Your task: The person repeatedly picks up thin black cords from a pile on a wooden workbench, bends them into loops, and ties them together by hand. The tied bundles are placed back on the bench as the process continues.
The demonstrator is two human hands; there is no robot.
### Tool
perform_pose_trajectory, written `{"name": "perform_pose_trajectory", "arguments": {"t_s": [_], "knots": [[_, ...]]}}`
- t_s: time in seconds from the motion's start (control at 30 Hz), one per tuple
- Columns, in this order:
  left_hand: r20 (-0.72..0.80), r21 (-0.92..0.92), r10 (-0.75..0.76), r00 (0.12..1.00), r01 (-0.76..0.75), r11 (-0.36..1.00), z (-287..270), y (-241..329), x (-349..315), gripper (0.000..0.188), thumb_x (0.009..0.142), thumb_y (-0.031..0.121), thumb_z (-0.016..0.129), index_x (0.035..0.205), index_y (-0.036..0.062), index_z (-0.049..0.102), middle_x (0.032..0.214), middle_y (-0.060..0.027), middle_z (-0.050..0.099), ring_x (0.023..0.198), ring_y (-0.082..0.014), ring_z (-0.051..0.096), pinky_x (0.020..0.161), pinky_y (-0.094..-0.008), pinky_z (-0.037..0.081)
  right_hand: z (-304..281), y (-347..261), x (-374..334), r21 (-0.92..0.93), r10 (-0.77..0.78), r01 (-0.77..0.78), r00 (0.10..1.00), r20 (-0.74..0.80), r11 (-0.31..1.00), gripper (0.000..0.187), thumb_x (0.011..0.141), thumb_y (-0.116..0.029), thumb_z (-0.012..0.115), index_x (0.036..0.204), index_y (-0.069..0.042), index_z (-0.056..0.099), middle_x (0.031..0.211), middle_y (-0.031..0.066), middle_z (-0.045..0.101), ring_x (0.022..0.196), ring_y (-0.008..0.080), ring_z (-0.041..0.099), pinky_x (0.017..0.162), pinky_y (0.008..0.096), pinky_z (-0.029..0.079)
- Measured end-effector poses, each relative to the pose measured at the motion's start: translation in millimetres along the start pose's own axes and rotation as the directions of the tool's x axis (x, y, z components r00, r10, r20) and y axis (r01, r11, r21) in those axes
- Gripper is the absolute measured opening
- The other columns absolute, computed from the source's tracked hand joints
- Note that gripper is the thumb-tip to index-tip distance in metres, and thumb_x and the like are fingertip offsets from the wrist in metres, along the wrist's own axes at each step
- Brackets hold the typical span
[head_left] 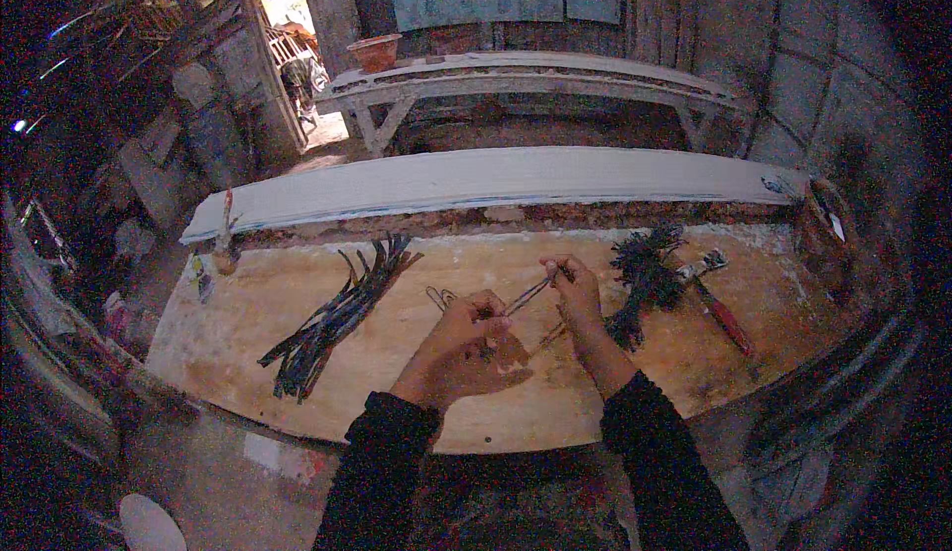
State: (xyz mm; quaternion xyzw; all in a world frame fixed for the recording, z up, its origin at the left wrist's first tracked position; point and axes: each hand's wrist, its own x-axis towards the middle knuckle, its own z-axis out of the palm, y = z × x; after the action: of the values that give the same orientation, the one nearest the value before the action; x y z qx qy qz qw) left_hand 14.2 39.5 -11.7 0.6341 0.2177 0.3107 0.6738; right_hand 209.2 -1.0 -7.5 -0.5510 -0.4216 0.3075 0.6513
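Over the wooden board (297, 353), the left hand (461, 348) and right hand (577, 295) are both pinching one thin strip (528, 296) between closed fingers.

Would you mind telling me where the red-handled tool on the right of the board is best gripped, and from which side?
Probably by the red handle of the red-handled tool, coming from above on its near right side. The handle lies flat on the wooden board and points away from the dark bundle, which crowds the metal head.
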Motion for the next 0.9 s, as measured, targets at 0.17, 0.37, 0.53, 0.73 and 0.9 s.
{"name": "perform_pose_trajectory", "arguments": {"t_s": [0.17,0.37,0.53,0.73,0.9], "knots": [[-0.419,-0.095,-0.054,0.906,0.015,0.995,17,40,-4,0.012,0.081,0.012,0.063,0.081,0.0074,0.051,0.071,-0.0005,0.048,0.049,-0.01,0.045,0.044,-0.0323,0.041,-1,16,2,-0.096,-0.107,0.108,0.994,0.02,0.989,0.02,0.079,-0.019,0.068,0.092,-0.005,0.061,0.084,-0.0004,0.054,0.082,0.0125,0.052,0.075,0.0293,0.042],[-0.717,-0.102,0.019,0.697,-0.131,0.986,1,32,3,0.011,0.08,0.008,0.062,0.081,0.0087,0.051,0.069,-0.0016,0.045,0.043,-0.0111,0.041,0.04,-0.03,0.037,8,-39,-32,0.013,0.27,-0.326,0.804,0.53,0.945,0.028,0.078,-0.026,0.068,0.097,-0.006,0.061,0.1,0.0031,0.053,0.081,0.016,0.054,0.063,0.0337,0.05],[-0.666,0.173,0.18,0.723,-0.085,0.981,-12,28,4,0.011,0.081,0.008,0.062,0.081,0.0082,0.051,0.069,-0.0021,0.045,0.044,-0.0119,0.043,0.037,-0.0307,0.038,7,-56,-53,0.105,0.265,-0.49,0.626,0.734,0.865,0.034,0.081,-0.032,0.065,0.103,-0.006,0.061,0.11,0.0036,0.053,0.082,0.0188,0.057,0.064,0.0374,0.052],[-0.594,-0.321,-0.087,0.8,-0.137,0.937,16,43,-6,0.009,0.083,0.008,0.059,0.083,0.0069,0.05,0.068,-0.0039,0.048,0.045,-0.0152,0.048,0.038,-0.0345,0.044,8,-21,-26,0.069,0.076,-0.166,0.73,0.68,0.984,0.023,0.075,-0.017,0.07,0.093,-0.005,0.062,0.103,0.0054,0.059,0.085,0.0152,0.058,0.074,0.0318,0.048],[-0.34,-0.402,-0.175,0.924,0.026,0.915,14,41,-13,0.007,0.083,0.007,0.058,0.084,0.005,0.051,0.068,-0.0045,0.054,0.056,-0.0177,0.058,0.044,-0.0346,0.047,9,-37,-27,0.04,0.183,-0.238,0.833,0.522,0.97,0.012,0.074,-0.006,0.068,0.082,-0.006,0.058,0.084,0.0015,0.059,0.075,0.0114,0.056,0.065,0.0277,0.046]]}}
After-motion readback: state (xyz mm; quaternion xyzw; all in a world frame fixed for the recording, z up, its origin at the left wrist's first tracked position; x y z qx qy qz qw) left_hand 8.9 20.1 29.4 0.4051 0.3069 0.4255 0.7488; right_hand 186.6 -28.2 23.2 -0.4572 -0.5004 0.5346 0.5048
